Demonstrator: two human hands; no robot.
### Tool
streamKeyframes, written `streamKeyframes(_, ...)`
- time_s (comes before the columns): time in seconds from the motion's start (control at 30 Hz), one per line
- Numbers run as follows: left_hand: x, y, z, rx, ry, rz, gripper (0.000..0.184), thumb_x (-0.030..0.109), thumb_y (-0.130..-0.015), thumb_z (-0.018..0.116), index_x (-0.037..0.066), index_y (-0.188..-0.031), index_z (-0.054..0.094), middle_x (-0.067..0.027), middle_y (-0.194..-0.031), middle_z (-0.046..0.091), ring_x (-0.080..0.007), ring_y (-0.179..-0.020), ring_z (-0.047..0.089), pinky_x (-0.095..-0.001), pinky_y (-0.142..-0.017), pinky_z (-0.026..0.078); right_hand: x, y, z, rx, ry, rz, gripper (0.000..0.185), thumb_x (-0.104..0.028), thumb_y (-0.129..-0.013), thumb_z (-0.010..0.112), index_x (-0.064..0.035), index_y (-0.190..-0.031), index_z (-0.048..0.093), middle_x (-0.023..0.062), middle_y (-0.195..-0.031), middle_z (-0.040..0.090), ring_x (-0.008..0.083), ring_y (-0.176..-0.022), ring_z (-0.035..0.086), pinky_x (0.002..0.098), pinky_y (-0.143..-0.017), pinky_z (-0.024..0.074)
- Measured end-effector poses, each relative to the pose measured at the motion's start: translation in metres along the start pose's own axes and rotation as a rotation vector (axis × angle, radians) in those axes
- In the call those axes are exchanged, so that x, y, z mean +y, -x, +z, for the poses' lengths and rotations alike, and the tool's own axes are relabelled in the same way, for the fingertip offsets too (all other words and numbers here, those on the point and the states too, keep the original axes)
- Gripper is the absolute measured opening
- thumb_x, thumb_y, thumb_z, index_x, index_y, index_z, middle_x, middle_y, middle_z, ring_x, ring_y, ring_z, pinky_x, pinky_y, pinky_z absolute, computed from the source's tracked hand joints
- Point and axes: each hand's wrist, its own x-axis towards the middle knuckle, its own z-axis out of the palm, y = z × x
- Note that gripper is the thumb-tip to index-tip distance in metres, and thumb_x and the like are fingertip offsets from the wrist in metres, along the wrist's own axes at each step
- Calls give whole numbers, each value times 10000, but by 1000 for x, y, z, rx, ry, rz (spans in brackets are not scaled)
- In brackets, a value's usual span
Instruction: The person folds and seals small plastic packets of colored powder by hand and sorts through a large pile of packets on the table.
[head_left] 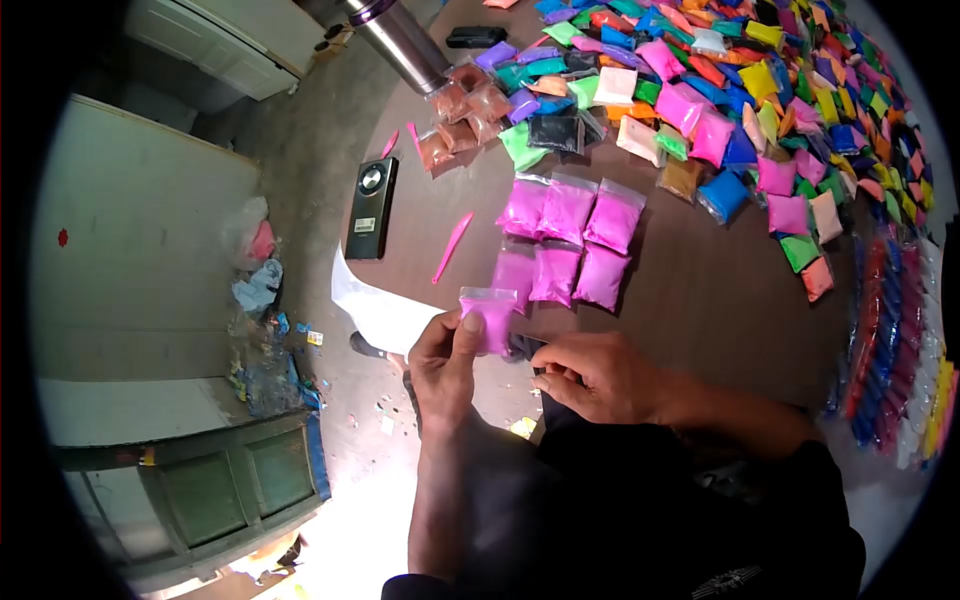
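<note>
My left hand (pixel 447 365) pinches a small clear bag of pink clay (pixel 488 318) by its side, thumb in front, held upright over the near table edge. My right hand (pixel 600 375) is just right of it, fingers curled together. Something dark (pixel 524 346) shows by its fingertips, too unclear to name. Beyond my hands, several similar pink bags (pixel 566 210) lie in two rows on the brown table (pixel 400 215). A pink plastic tool (pixel 453 248) lies left of those rows.
A big pile of coloured bags (pixel 720 90) covers the far right of the table. Brown bags (pixel 470 105) lie near a steel flask (pixel 400 45). A black phone (pixel 370 208) rests at the left edge. Long twisted coloured packs (pixel 890 340) are at right.
</note>
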Motion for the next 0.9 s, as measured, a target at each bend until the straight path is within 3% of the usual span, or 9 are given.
streamKeyframes(0.07,-1,-8,2,-9,-17,4,266,235,-972,695,-22,-1041,685,6,-832,666,-50,-756,559,-202,-702,440,9,-6,0,96,150,-252,122,-89,-852,720,-52,-954,663,99,-786,611,261,-667,629,363,-583,494)
streamKeyframes(0.17,-4,-16,6,-11,-28,21,274,246,-966,704,-20,-1032,689,7,-809,661,-50,-713,544,-202,-658,430,5,-12,-7,41,296,-322,127,-126,-851,707,-75,-961,669,84,-788,610,290,-701,638,395,-594,499)
streamKeyframes(0.27,-1,-18,8,14,-61,5,270,243,-969,698,-19,-1035,688,-1,-803,666,-63,-687,552,-203,-635,437,16,-17,-3,-71,335,-359,106,-139,-858,687,-91,-950,666,70,-795,610,277,-711,641,401,-598,501)
streamKeyframes(0.43,-3,-22,16,-3,-133,-84,289,262,-972,692,-20,-1036,681,-15,-808,673,-76,-694,582,-214,-635,462,29,-22,-2,-37,275,-398,107,-126,-844,682,-93,-941,653,63,-789,596,270,-710,638,399,-595,500)
streamKeyframes(0.67,-7,-35,26,70,-306,-21,283,241,-971,695,-32,-1044,683,-8,-836,675,-60,-754,580,-214,-684,474,28,-23,-9,29,143,-420,102,-97,-828,684,-91,-924,651,60,-757,570,262,-673,621,390,-566,484)
streamKeyframes(0.77,-2,-39,24,44,-202,5,273,222,-971,697,-39,-1050,684,-9,-839,675,-59,-760,578,-211,-697,474,26,-20,-11,51,207,-423,113,-86,-827,680,-93,-936,652,61,-752,565,259,-660,615,385,-552,476)
streamKeyframes(0.9,20,-51,33,1,-302,-8,272,218,-971,695,-44,-1046,694,-11,-819,668,-57,-741,569,-206,-652,459,29,-20,-7,-8,217,-411,119,-145,-854,668,-93,-785,585,67,-728,573,300,-631,624,438,-556,489)
